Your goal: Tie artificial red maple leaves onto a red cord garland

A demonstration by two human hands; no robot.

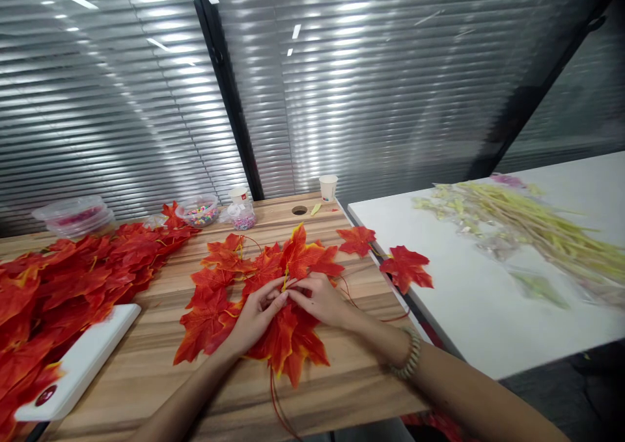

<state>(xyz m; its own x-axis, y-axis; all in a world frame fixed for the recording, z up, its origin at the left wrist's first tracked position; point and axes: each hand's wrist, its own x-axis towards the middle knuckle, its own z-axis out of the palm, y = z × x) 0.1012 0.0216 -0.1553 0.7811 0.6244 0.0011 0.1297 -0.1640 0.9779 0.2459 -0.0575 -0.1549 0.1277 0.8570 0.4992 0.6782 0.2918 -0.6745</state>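
Note:
Red-orange artificial maple leaves with yellow edges form a garland (208, 321) on the wooden table in front of me. My left hand (261, 312) and my right hand (317, 299) meet over its middle, fingertips pinched together. Between them shows a short yellow leaf stem (285, 284), held by both hands as far as I can see. Whether a cord lies in the pinch is hidden by the fingers. Thin red-brown cord (273, 390) hangs from the leaves toward the near table edge, and another loop runs out at the right.
A large heap of red leaves (97, 269) covers the left side, beside a white box-shaped device (97, 357). Bead tubs (199, 213) and paper cups (329, 188) stand at the back. Yellow stems (541, 224) and plastic bags lie on the white table (439, 312) at right.

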